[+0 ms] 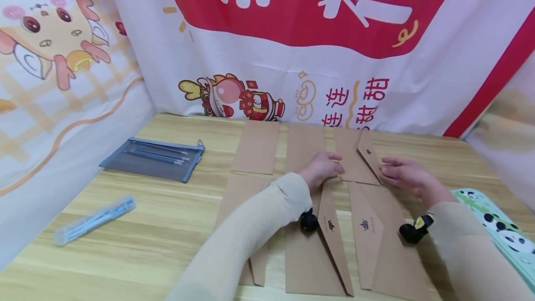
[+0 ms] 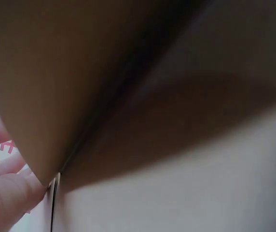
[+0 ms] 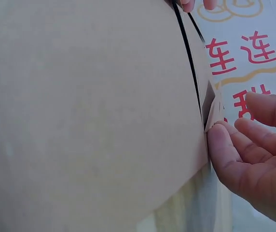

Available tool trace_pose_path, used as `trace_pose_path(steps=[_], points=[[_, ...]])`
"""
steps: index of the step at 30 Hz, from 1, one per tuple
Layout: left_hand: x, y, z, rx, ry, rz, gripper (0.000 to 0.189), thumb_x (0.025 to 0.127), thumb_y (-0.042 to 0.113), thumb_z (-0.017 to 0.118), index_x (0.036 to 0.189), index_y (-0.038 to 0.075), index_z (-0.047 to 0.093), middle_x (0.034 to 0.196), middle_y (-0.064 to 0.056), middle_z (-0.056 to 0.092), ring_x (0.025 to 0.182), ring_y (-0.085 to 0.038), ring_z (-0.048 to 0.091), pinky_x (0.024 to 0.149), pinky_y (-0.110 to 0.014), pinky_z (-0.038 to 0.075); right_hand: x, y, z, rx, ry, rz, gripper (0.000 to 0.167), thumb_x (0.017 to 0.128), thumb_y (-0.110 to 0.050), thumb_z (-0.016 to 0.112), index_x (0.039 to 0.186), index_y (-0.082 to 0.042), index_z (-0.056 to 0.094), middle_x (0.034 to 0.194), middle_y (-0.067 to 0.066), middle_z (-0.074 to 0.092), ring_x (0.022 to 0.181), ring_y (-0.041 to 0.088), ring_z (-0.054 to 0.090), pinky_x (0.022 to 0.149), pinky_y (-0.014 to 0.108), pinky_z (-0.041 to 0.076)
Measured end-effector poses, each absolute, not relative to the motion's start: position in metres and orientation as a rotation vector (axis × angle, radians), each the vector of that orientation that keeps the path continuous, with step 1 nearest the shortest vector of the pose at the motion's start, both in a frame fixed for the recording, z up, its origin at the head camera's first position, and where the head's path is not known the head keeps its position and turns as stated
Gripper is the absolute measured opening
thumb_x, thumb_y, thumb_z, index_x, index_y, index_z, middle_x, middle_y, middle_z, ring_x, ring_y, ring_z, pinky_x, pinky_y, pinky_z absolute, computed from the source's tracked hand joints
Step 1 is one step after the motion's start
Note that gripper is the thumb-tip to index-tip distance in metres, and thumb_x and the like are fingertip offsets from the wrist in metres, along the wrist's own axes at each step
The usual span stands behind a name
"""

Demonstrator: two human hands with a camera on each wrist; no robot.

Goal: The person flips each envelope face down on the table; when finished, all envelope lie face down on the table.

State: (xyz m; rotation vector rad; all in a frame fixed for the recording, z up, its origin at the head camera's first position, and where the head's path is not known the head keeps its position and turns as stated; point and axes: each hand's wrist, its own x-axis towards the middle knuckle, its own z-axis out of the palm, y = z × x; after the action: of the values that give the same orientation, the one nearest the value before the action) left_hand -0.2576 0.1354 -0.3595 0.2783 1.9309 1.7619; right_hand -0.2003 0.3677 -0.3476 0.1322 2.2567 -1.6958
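Note:
Several brown kraft envelopes lie in two rows on the table. My left hand (image 1: 323, 169) is at the left edge of the back right envelope (image 1: 348, 159), its fingers loosely bent. On the other side, my right hand (image 1: 411, 178) is by that envelope's flap edge, fingers relaxed; in the right wrist view its fingertips (image 3: 219, 137) touch or nearly touch a paper edge. Below are the front right envelope (image 1: 401, 250) and the front middle envelope (image 1: 307, 264), each with a small dark crown print. Brown paper fills most of the left wrist view, beside my fingers.
A mesh zip pouch (image 1: 152, 158) with pencils lies at the left, with a clear slim case (image 1: 96, 219) nearer me. A green panda pencil case (image 1: 499, 226) is at the right. Behind the wooden table (image 1: 175, 217) hangs a printed cloth (image 1: 259, 50).

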Motion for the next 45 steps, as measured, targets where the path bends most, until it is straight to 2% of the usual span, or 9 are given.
trace_pose_path(steps=[7,11,15,22,27,34,40,43,45], points=[[-0.257,0.133,-0.350,0.299,1.983,1.745,0.050,0.077,-0.004,0.064,0.126,0.002,0.055,0.130,-0.012,0.053,0.105,-0.028,0.058,0.091,-0.034,0.048,-0.205,0.360,-0.339,0.136,2.244,-1.688,0.065,0.096,-0.010,0.046,0.143,0.012,0.006,0.139,0.024,0.031,0.094,-0.005,0.054,0.091,0.024,0.048],[-0.256,0.130,-0.349,0.246,1.947,1.755,0.049,0.078,-0.003,0.063,0.126,0.005,0.055,0.132,-0.010,0.052,0.109,-0.031,0.057,0.094,-0.035,0.047,-0.206,0.353,-0.337,0.147,2.257,-1.666,0.063,0.095,-0.008,0.045,0.142,0.012,0.008,0.144,0.031,0.020,0.093,-0.004,0.054,0.093,0.025,0.047],[-0.256,0.128,-0.351,0.224,1.988,1.791,0.045,0.079,-0.004,0.063,0.123,0.006,0.057,0.127,-0.010,0.055,0.108,-0.028,0.056,0.094,-0.036,0.047,-0.205,0.347,-0.337,0.158,2.270,-1.647,0.062,0.095,-0.007,0.045,0.142,0.013,0.010,0.144,0.032,0.019,0.091,-0.003,0.055,0.093,0.025,0.047],[-0.254,0.125,-0.352,0.310,2.055,1.889,0.044,0.079,-0.009,0.059,0.121,0.002,0.059,0.116,-0.011,0.061,0.096,-0.017,0.056,0.081,-0.031,0.051,-0.207,0.339,-0.336,0.157,2.275,-1.634,0.061,0.094,-0.006,0.045,0.142,0.012,0.011,0.145,0.032,0.018,0.089,-0.004,0.055,0.092,0.024,0.047],[-0.253,0.123,-0.353,0.310,2.074,1.971,0.040,0.080,-0.009,0.058,0.118,0.003,0.063,0.107,-0.008,0.065,0.085,-0.010,0.054,0.068,-0.021,0.047,-0.209,0.333,-0.339,0.130,2.280,-1.632,0.062,0.093,-0.006,0.047,0.141,0.014,0.013,0.141,0.031,0.025,0.090,-0.003,0.055,0.091,0.024,0.048],[-0.253,0.120,-0.345,0.402,2.159,1.992,0.036,0.079,-0.010,0.058,0.112,0.002,0.065,0.103,-0.009,0.066,0.091,-0.014,0.060,0.077,-0.019,0.050,-0.211,0.324,-0.343,0.072,2.272,-1.691,0.059,0.093,-0.001,0.045,0.139,0.017,0.013,0.142,0.034,0.020,0.090,-0.006,0.053,0.092,0.022,0.047],[-0.252,0.117,-0.333,0.442,2.146,1.994,0.035,0.080,-0.009,0.060,0.113,0.002,0.063,0.104,-0.011,0.066,0.092,-0.017,0.061,0.075,-0.021,0.051,-0.209,0.309,-0.341,0.065,2.286,-1.693,0.058,0.093,-0.001,0.044,0.140,0.015,0.015,0.144,0.034,0.019,0.089,-0.008,0.051,0.095,0.024,0.045],[-0.252,0.116,-0.329,0.484,2.138,2.005,0.036,0.080,-0.009,0.061,0.114,0.000,0.062,0.108,-0.015,0.065,0.094,-0.020,0.062,0.077,-0.021,0.051,-0.207,0.301,-0.339,0.062,2.320,-1.666,0.057,0.093,-0.002,0.045,0.141,0.012,0.017,0.144,0.033,0.022,0.091,-0.006,0.051,0.095,0.024,0.045],[-0.252,0.116,-0.327,0.501,2.149,1.989,0.036,0.080,-0.008,0.061,0.115,0.000,0.062,0.110,-0.016,0.064,0.096,-0.020,0.062,0.078,-0.021,0.051,-0.205,0.296,-0.337,0.063,2.341,-1.647,0.057,0.093,-0.003,0.046,0.142,0.010,0.019,0.144,0.031,0.025,0.099,0.001,0.053,0.097,0.026,0.044]])
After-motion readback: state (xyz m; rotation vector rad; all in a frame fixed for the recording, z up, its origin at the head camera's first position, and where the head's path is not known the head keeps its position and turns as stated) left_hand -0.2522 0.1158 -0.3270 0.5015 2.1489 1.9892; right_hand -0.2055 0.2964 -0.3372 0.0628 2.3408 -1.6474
